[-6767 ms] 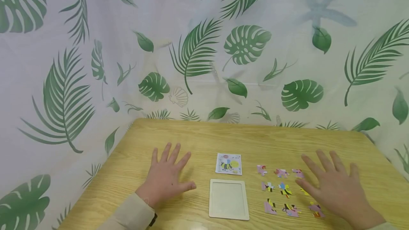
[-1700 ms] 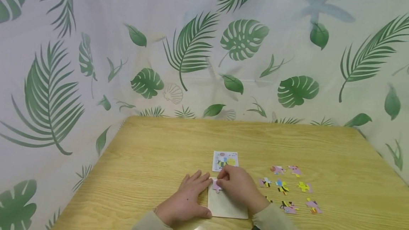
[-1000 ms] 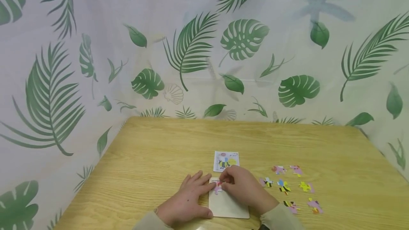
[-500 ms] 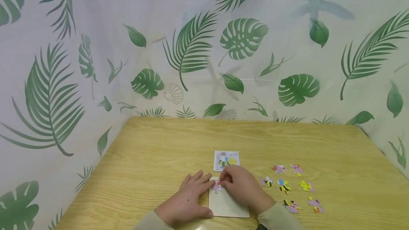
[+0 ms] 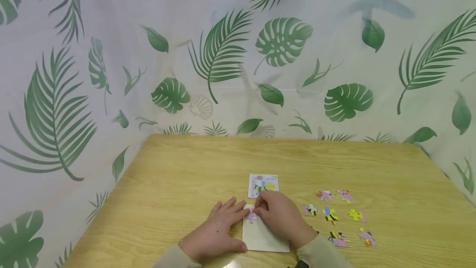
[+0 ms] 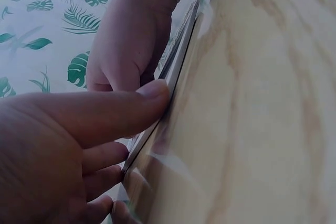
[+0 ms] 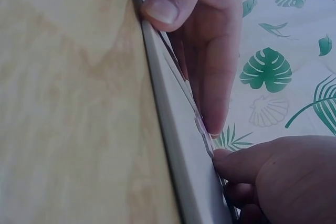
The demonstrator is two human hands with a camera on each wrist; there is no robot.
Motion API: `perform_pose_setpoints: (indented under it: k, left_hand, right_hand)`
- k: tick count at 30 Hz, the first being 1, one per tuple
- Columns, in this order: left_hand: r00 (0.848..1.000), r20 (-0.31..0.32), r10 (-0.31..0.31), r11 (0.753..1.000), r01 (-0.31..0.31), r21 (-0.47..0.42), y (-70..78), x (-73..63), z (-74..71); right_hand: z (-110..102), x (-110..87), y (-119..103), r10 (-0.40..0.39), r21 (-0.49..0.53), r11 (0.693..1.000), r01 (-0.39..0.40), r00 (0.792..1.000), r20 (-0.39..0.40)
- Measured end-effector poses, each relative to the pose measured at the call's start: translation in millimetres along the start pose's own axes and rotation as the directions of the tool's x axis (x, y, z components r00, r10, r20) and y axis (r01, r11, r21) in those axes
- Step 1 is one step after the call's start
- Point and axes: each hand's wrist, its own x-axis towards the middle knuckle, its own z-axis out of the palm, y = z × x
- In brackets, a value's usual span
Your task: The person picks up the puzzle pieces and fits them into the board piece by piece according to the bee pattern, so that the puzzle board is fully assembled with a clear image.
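Observation:
A pink jigsaw piece (image 5: pixel 251 217) lies at the upper-left corner of the cream puzzle tray (image 5: pixel 265 239). My right hand (image 5: pixel 284 218) pinches this piece by its right side with thumb and curled fingers; in the right wrist view the right thumb touches the piece (image 7: pixel 202 129) low over the tray. My left hand (image 5: pixel 219 228) rests at the tray's left edge, fingers spread, index fingertip beside the piece. From the left wrist view, the left thumb (image 6: pixel 126 108) lies against the tray's edge. The right hand hides part of the tray.
Several loose jigsaw pieces, among them a yellow piece (image 5: pixel 355 215), lie in rows right of the tray. One at the lower left is mostly hidden by the right wrist. A bee picture card (image 5: pixel 263 185) lies just beyond the tray. Leaf-patterned cloth (image 5: pixel 238 53) hangs behind the wooden table (image 5: pixel 186 164).
Both hands have come from lying spread on the table to the tray. The upper-left piece has moved from its row into the tray's corner. Over the last second the hands barely shift.

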Motion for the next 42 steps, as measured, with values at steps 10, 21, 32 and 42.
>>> perform_pose_setpoints:
  k: [10, 21, 32, 42]
  left_hand:
    - [1.000, 0.001, -0.018, 1.000, 0.018, 0.006, 2.6, 2.8, -2.1]
    - [0.999, 0.010, -0.031, 0.999, 0.031, 0.010, 1.2, 1.9, 0.5]
    - [0.999, 0.000, -0.042, 0.999, 0.042, 0.004, -1.1, 2.7, -2.1]
    - [0.999, 0.017, -0.037, 0.999, 0.036, 0.028, 0.0, 1.3, -2.0]
  right_hand:
    - [-3, -0.4, 2, -0.006, 0.027, 1.000, 0.005, 1.000, 0.029]
    - [-31, -6.2, 7, 0.067, 0.110, 0.991, -0.076, 0.994, 0.085]
    - [-75, -16.4, 51, 0.066, 0.070, 0.995, -0.071, 0.996, 0.065]
    - [-113, -36.0, 100, 0.079, 0.025, 0.996, -0.080, 0.996, 0.042]
